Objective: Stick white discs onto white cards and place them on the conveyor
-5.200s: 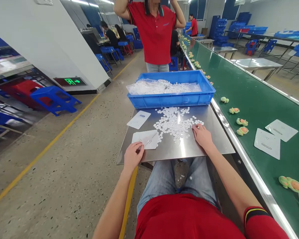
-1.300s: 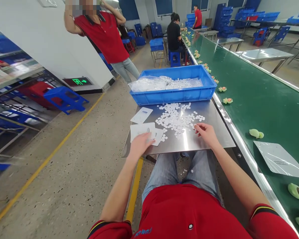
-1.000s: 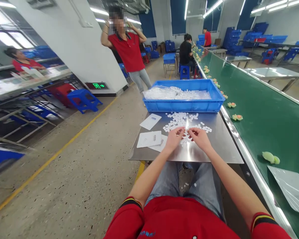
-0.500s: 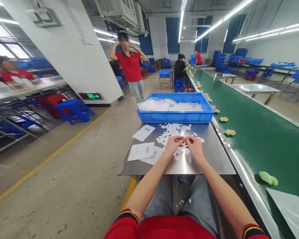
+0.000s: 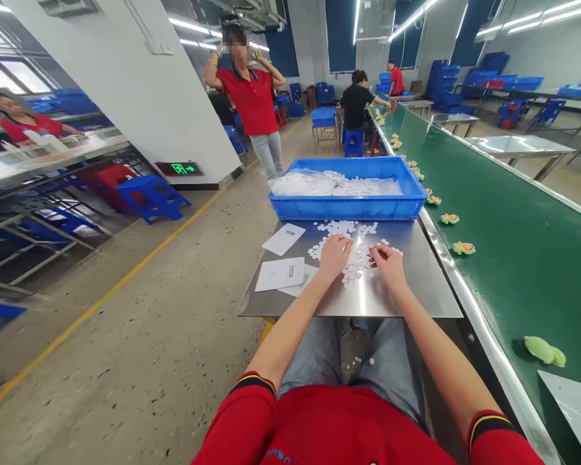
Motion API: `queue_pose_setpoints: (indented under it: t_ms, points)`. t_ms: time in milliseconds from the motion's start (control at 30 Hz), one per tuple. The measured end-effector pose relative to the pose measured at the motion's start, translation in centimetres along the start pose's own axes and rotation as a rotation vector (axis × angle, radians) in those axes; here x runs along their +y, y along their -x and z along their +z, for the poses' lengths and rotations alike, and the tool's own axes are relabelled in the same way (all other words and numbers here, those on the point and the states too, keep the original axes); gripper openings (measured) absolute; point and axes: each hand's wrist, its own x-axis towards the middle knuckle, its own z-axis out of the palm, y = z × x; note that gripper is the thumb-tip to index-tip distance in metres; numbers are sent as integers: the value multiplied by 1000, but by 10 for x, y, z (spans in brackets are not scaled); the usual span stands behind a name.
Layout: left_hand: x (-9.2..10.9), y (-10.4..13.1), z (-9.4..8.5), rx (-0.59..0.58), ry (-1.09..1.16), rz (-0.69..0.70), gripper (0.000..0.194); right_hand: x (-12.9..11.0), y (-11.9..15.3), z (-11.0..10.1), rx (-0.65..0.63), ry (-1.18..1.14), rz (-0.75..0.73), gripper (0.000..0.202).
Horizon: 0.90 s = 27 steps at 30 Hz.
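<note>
White discs (image 5: pixel 356 263) lie between and beyond the left hand (image 5: pixel 335 257) and right hand (image 5: pixel 388 264), fingers curled, any pinch too small to tell.

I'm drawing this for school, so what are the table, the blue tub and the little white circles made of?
The table looks like smooth grey metal, maybe steel, because of its bright, shiny streak. The blue tub seems to be hard plastic, glossy, with ribs on its wall. The white circles look thin and flat, but too small to tell paper from plastic.
</note>
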Motion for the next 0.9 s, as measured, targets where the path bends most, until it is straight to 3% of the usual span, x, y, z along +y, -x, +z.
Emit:
queue_pose_setpoints:
  t_ms: [100, 200, 300, 500, 667, 767, 900]
  points:
    - [4, 10, 10, -91, 106, -4, 30, 4, 2, 7, -18, -12, 8, 51]
    - [2, 18, 14, -74, 196, -45, 28, 9, 1, 5, 21, -9, 16, 50]
    - [-2, 23, 14, -80, 183, -70, 27, 11, 1, -9, 79, 14, 32, 47]
    - [4, 23, 30, -290, 185, -20, 20, 14, 11, -42, 58, 82, 67, 35]
    - [6, 20, 38, -352, 106, -59, 15, 21, 18, -50, 36, 81, 123, 28]
    - [10, 13, 42, -300, 109, -70, 14, 20, 2, -41, 25, 37, 161, 25]
    - [21, -8, 44, -170, 170, -91, 6, 5, -37, -21, 0, -36, 196, 22]
